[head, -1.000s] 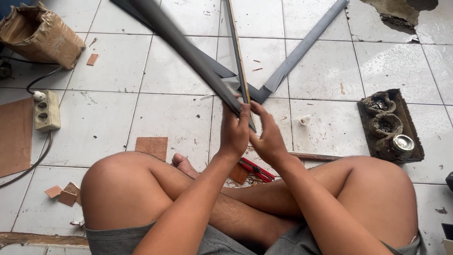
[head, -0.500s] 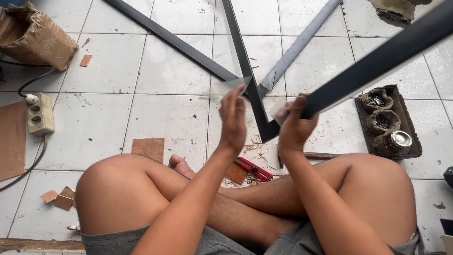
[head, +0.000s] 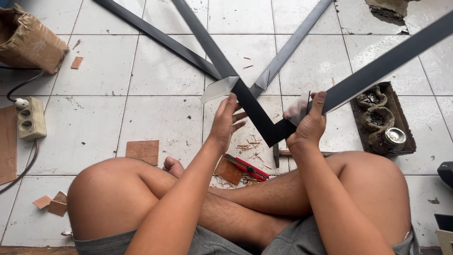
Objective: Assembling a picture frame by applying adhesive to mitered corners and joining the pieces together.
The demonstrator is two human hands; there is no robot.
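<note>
Right hand (head: 309, 123) grips the dark flat metal bar (head: 377, 71), its far end cut off; left hand (head: 225, 122), open, touches its bent corner.

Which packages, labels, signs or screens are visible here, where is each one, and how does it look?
Cardboard box: top left on the tiled floor, brown, crumpled, wrapped with shiny tape, open at the top.
Metal can: at the right, lying in a dark tray beside the right knee, silver end showing, side partly red.
No signs or screens are in view, and no label is clear enough to tell.
</note>
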